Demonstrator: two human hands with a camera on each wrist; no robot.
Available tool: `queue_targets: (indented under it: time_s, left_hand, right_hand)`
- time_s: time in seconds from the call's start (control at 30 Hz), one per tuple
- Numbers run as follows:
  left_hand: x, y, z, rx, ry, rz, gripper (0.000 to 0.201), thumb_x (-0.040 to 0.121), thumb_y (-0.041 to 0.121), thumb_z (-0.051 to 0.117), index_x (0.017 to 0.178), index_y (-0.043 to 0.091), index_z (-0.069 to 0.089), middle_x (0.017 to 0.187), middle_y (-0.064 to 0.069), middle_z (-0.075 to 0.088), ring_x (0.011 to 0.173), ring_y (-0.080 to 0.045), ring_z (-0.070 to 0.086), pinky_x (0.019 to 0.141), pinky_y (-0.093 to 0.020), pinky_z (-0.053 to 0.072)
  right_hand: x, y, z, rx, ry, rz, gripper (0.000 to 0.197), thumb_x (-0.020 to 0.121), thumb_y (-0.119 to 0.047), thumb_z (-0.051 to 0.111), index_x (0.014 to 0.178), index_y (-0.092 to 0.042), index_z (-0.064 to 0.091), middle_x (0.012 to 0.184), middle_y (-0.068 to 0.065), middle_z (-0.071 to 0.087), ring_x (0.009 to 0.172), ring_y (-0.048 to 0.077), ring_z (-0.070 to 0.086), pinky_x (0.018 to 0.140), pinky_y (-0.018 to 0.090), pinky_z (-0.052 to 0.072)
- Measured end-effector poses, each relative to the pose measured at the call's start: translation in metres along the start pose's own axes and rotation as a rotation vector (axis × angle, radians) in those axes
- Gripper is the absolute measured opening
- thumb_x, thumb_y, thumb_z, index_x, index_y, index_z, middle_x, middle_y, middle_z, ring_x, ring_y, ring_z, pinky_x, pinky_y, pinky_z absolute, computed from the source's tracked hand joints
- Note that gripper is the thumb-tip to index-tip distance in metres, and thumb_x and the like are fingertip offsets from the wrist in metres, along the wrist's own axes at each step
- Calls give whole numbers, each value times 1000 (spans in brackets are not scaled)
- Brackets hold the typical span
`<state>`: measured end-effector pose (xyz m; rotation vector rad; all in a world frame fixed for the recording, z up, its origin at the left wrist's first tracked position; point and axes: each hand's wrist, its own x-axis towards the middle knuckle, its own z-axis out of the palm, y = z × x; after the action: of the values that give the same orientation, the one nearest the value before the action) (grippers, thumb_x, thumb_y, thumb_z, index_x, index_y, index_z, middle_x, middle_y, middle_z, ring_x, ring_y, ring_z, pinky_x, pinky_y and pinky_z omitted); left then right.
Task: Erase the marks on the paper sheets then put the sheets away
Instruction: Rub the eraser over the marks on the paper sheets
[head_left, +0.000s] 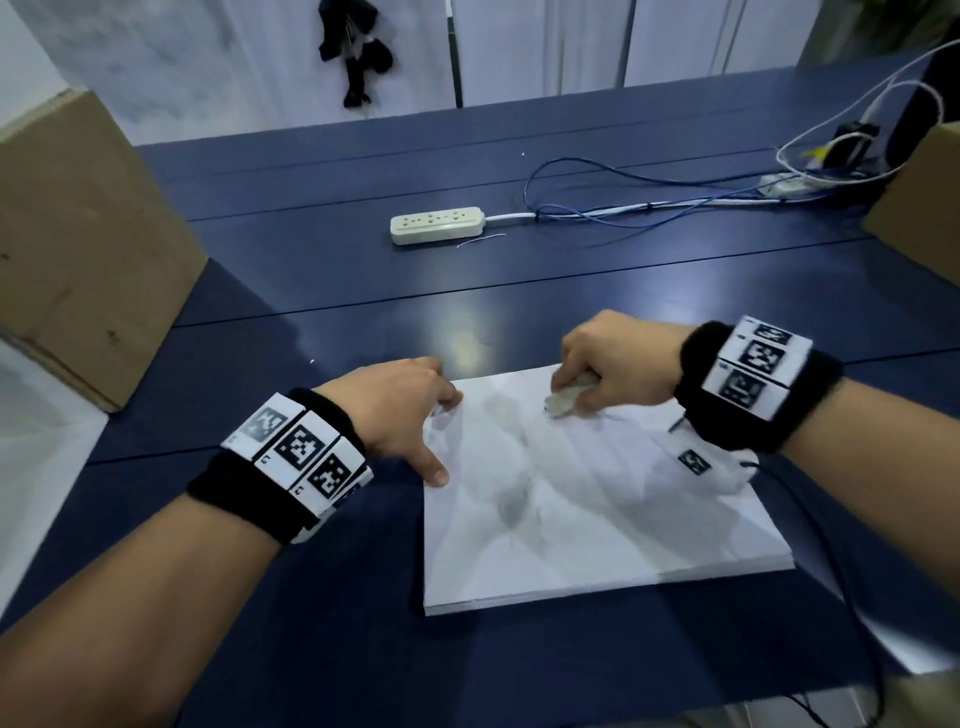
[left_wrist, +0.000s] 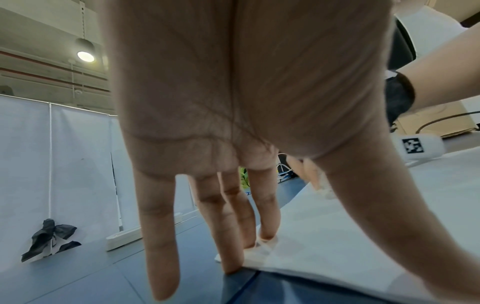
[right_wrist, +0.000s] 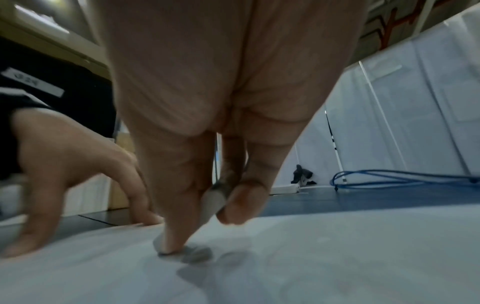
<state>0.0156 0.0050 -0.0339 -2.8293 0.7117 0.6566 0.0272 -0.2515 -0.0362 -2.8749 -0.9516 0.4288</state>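
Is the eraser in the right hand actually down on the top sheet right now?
Touching. In the right wrist view the eraser, pinched by the right hand, meets the top sheet with no gap.

The right hand (right_wrist: 207, 123) is pinching a grey eraser (right_wrist: 211, 202) and pressing it on the white paper (right_wrist: 311, 257); the left hand (right_wrist: 78, 164) is resting its fingertips on the paper edge.

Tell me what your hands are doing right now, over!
Left hand flat, pressing paper stack at its corner. Right hand pinching eraser, tip on top sheet. Grey smudges still show. Nothing in the way.
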Motion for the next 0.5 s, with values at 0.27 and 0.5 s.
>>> queue_targets:
  time_s: [0.27, 0.5]
  left_hand:
    - [1, 11, -8, 77, -14, -20, 73, 62, 58, 78, 124, 27, 58, 112, 8, 48, 106, -18, 52, 85, -38, 50]
    - [1, 27, -1, 45, 68, 58, 81, 65, 69, 71, 132, 28, 52, 123, 11, 46, 108, -15, 55, 94, -38, 42]
  right_hand:
    - [-12, 0, 11, 48, -47, 40, 30, 69, -43, 51, 86, -27, 70, 77, 7, 59, 75, 22, 55, 66, 43, 53]
    - [-12, -2, 8, 72, -75, 81, 33, 70, -51, 55, 89, -31, 73, 79, 3, 63, 78, 19, 58, 67, 38, 55]
